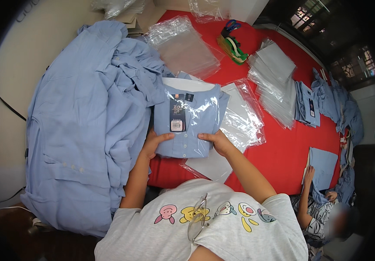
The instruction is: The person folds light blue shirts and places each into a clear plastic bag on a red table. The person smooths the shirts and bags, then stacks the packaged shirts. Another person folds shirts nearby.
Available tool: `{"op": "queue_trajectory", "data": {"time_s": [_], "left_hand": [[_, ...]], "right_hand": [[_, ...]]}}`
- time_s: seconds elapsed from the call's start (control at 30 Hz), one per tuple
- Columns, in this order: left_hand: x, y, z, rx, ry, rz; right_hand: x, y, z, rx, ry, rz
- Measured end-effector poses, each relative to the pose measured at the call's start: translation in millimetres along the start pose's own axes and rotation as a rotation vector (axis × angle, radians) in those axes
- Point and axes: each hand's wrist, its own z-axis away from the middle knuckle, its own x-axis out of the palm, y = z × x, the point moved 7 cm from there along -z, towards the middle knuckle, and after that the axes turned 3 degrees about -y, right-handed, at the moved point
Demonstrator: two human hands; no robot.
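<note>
On my feed I've got a dark rectangular tag (pixel 177 114) with pale lettering and a white barcode sticker (pixel 178 125), on the front of a folded light-blue shirt in clear plastic (pixel 202 117). That shirt's held over the red-covered table (pixel 283 152) between the bare left hand (pixel 152 141) and bare right hand (pixel 218 141), 1 gripping each side; neckline (pixel 192 90) points away, button line (pixel 185 145) runs towards the wearer, long axis hard to call.

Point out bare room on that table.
Widest bare red tabletop lies between the central clear bags and the co-worker's folded blue garment. A smaller patch borders the green tape dispenser. Heaped blue shirts crowd the left.
</note>
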Motion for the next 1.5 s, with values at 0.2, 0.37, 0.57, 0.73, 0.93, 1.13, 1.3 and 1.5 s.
{"op": "queue_trajectory", "data": {"time_s": [0.2, 0.37, 0.57, 0.73, 0.93, 1.13, 1.3, 1.5], "left_hand": [[-9, -12, 48, 0.048, -0.084, 0.290], [-7, -53, 65, -0.184, -0.002, 0.278], [-31, -71, 30, -0.259, -0.007, 0.423], [-41, -70, 13, -0.220, -0.019, 0.294], [1, -8, 72, 0.155, -0.114, 0.355], [129, 84, 136, 0.201, -0.172, -0.150], [262, 43, 152, 0.112, -0.343, -0.462], [404, -72, 163, -0.095, -0.702, -0.823]], "right_hand": [[29, -15, 29, -0.113, -0.050, 0.026], [1, 33, 4, -0.306, 0.198, 0.220], [-5, 28, 3, -0.136, 0.325, 0.189], [13, 5, 0, -0.241, 0.151, 0.370], [31, -33, 55, -0.561, 0.101, 0.241], [6, -56, 170, -0.589, 0.011, -0.231], [-47, 29, 283, -0.498, -0.099, -0.824], [-82, 162, 430, -0.783, 0.021, -1.174]]}}
